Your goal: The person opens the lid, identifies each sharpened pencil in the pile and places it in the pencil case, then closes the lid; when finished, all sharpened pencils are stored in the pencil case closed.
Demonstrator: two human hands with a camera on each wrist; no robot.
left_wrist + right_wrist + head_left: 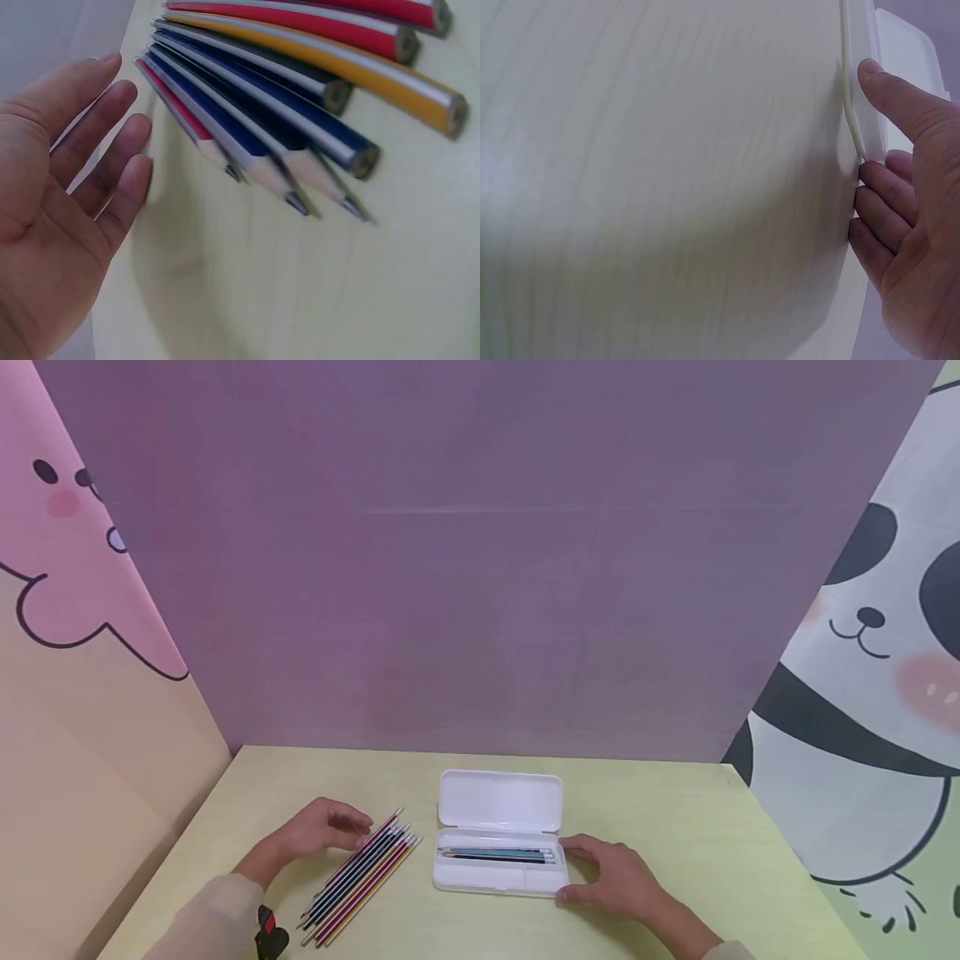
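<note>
A white pencil case (499, 885) lies open on the table, its lid (500, 799) folded back. Light blue and dark blue pencils (498, 856) lie in its back compartment. With thumb and fingers at two corners, my right hand (618, 878) holds the case's right end. To the left, several striped pencils (360, 881) lie slantwise in a loose bundle, red, dark blue, black and yellow. Some have sharpened points, others flat unsharpened ends. My left hand (318, 828) is beside the bundle's upper left, fingers relaxed; in the left wrist view its palm (45, 247) holds nothing.
The pale wooden table (652, 810) ends at a purple backdrop (480, 610). A small black and red object (270, 933) is by the left sleeve. Cartoon-printed panels stand at both sides, a pink figure (82, 543) left and a panda (870, 693) right.
</note>
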